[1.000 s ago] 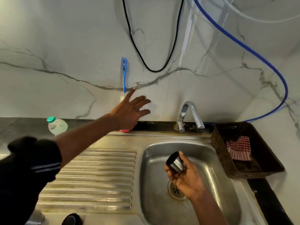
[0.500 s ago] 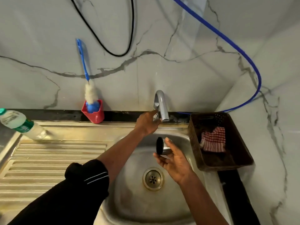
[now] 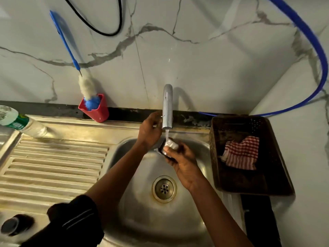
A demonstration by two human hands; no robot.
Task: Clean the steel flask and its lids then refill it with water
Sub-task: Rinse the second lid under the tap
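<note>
Rinsing step: right hand (image 3: 181,158) pinches the small steel cup-shaped lid (image 3: 170,146) under running water (image 3: 167,135); left hand (image 3: 150,130) grips the curved chrome tap (image 3: 167,104). Next, likely: turn lid, rinse inside.

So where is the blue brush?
In the head view, the blue brush stands in the red cup against the wall, left of the tap.

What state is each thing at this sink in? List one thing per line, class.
tap: running, water streaming down
steel lid: under the stream, held by the right hand
left hand: at the tap's base, grip hidden
bottle brush: standing in red holder
plastic bottle: lying on its side
checked cloth: crumpled in basket
drain: unplugged
</note>
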